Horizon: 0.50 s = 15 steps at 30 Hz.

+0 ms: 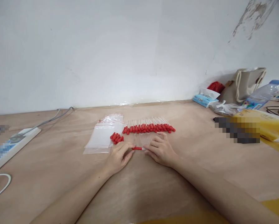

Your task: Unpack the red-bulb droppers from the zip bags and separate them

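Fingertips drawn narrow, a person's left hand (120, 156) pinches a red bulb (137, 148) low over the surface (139, 183), end to end with a clear tube (143, 149) pinched in the right hand (161, 151), just in front of loose clear tubes (141, 140) and a row of red-tipped stems (148, 127). Joining the pair well likely calls for keeping both pieces in one straight line, gripping the tube close to its end so it cannot bend, and pushing with steady, even pressure.
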Tool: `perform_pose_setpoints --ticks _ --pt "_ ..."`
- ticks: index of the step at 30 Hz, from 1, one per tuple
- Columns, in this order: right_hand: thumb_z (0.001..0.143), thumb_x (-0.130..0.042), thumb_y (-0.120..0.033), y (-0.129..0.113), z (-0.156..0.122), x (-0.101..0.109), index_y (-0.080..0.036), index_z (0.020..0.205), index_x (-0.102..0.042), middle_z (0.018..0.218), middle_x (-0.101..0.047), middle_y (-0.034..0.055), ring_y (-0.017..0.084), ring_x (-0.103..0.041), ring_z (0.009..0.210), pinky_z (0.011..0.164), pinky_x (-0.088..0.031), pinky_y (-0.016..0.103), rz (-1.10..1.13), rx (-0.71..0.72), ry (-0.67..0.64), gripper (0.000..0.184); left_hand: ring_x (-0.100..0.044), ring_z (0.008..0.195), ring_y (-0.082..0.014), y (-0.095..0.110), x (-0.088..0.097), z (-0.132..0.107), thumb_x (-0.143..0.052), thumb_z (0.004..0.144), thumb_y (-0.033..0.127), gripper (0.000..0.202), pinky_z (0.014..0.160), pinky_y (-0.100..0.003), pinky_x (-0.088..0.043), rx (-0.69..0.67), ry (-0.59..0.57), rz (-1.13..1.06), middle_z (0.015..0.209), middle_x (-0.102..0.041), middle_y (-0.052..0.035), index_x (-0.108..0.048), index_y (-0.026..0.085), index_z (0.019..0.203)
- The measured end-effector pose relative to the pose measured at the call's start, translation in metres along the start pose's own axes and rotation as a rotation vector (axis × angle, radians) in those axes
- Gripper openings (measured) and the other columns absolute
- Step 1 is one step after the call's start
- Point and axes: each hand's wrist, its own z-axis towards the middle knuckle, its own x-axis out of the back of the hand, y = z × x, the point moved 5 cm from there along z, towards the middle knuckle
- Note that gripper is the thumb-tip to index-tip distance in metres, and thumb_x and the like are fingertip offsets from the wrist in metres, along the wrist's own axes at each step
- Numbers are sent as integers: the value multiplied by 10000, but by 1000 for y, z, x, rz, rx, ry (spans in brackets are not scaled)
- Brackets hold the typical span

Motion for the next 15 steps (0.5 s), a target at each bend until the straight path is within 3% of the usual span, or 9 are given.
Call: perform_pose_setpoints --ticks 2,5,9,15 --pt "843 -491 -323 -1 0 -2 -245 886 -648 631 -592 -17 125 -477 718 946 -207 415 4 4 -5 180 -501 1068 -205 4 0 3 -524 828 247 308 914 -387 -390 -26 -16 87 1107 -589 -71 -504 208 1133" --pt "839 -498 -318 -3 1 -1 -242 861 -649 636 -582 -17 124 -466 725 938 -210 405 13 21 9 170 -444 1138 -224 8 -3 7 -515 838 278 260 957 -428 -332 -88 -54 182 1165 -570 -46 -557 241 1092" --pt "838 -499 -298 -5 0 0 -231 825 -645 604 -562 -22 117 -438 697 900 -225 385 15 56 1 162 -478 1099 -192 8 -6 9 -486 856 262 154 978 -412 -297 -99 -66 187 1070 -619 -12 -620 241 928" --pt "829 -518 -273 -8 -1 5 -221 790 -621 557 -539 -41 106 -396 653 813 -240 351 34 81 19 121 -489 1061 -180 12 -4 9 -447 867 238 163 987 -415 -255 -64 -125 170 929 -636 -2 -600 219 814"
